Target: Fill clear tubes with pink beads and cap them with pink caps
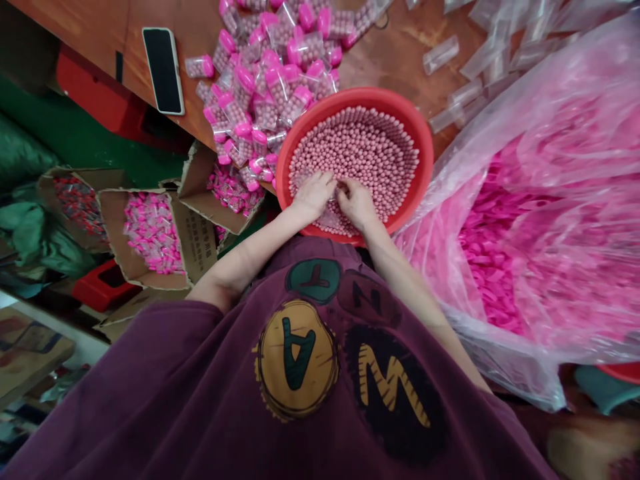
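Note:
A red plastic basin (424, 150) holds a mass of small round pink beads (373, 150). Both hands are inside its near side, close together. My left hand (314, 195) is curled in, fingertips toward the right hand, and what it grips is hidden. My right hand (357, 201) has thumb and fingers drawn together in a pinch; I cannot make out anything between them. Something clear and shiny (330, 219) shows among the beads just below the hands. Piled beyond the basin's left rim are clear bottles with bright pink caps (273, 83), filled with similar beads.
A phone (163, 70) lies on the wooden table (380, 57). Empty clear tubes (441, 55) are scattered at the back right. A large plastic bag of pink pieces (493, 253) bulges on the right. Cardboard boxes (200, 237) with pink-and-clear pieces (154, 230) stand lower left.

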`<state>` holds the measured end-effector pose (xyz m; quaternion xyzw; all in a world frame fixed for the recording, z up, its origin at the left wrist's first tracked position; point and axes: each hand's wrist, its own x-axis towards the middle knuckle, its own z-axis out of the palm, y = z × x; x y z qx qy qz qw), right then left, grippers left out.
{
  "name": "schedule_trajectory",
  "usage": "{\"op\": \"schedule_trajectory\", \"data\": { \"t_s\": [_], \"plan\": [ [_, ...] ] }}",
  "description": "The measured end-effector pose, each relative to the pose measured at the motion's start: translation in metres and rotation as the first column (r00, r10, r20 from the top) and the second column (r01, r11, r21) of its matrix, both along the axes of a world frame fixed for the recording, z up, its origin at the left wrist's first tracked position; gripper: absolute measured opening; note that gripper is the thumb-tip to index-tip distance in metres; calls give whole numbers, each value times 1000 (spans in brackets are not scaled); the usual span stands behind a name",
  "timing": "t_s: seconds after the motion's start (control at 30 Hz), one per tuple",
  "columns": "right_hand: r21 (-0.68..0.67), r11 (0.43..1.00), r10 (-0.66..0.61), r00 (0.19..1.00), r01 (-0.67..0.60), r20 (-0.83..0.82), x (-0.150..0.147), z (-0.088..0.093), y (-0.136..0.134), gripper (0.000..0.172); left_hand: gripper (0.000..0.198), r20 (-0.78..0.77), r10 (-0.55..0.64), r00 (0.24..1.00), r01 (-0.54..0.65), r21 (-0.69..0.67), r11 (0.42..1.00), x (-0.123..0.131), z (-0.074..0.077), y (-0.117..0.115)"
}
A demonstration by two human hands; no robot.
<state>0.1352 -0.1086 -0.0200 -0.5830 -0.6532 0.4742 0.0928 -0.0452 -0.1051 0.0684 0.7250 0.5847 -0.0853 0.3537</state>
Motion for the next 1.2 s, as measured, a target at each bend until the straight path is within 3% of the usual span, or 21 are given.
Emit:
{"op": "schedule_trajectory", "data": {
  "t_s": [0.07,0.2,0.3,0.43,0.5,0.63,0.7,0.73,0.83,0.93,1.03,1.13,1.2],
  "plan": [
    [1,999,-36,999,36,-24,0,-1,-3,44,53,-46,-56,997,53,-57,997,14,-1,11],
    [-84,976,-210,970,201,-121,2,-11,-7,48,43,-69,-64,996,59,-64,996,11,-5,20],
    [-249,900,-410,889,358,-203,2,-20,-5,47,42,-5,-98,995,98,-43,994,8,-7,22],
    [-321,812,-572,774,487,-271,0,-14,-3,25,44,35,-175,984,177,-97,979,15,-3,27],
    [-276,803,-593,753,528,-284,1,2,-9,21,41,-26,-184,983,180,-113,977,18,2,31],
    [-87,831,-545,770,550,-332,35,41,-36,37,48,-179,-164,970,156,-60,986,19,0,37],
    [71,779,-584,761,623,-282,77,52,-51,41,52,-166,-130,977,125,-41,991,27,-11,34],
    [166,719,-640,736,675,-222,104,53,-57,41,51,-128,-100,987,97,-34,995,33,-19,31],
    [357,524,-829,560,774,3,188,38,-62,43,43,40,12,999,-11,-23,1000,57,-40,19],
    [368,546,-837,512,752,195,241,4,-48,30,34,196,48,979,-44,-25,999,72,-50,15],
    [347,517,-856,459,782,240,247,-25,-26,14,33,276,90,957,-79,-50,996,67,-46,20],
    [352,458,-888,402,816,224,234,-31,-15,40,42,363,215,907,-176,-139,975,50,-32,24],
    [363,433,-901,383,825,203,232,-23,-17,50,43,460,348,817,-235,-285,929,38,-22,24]
  ]
}}
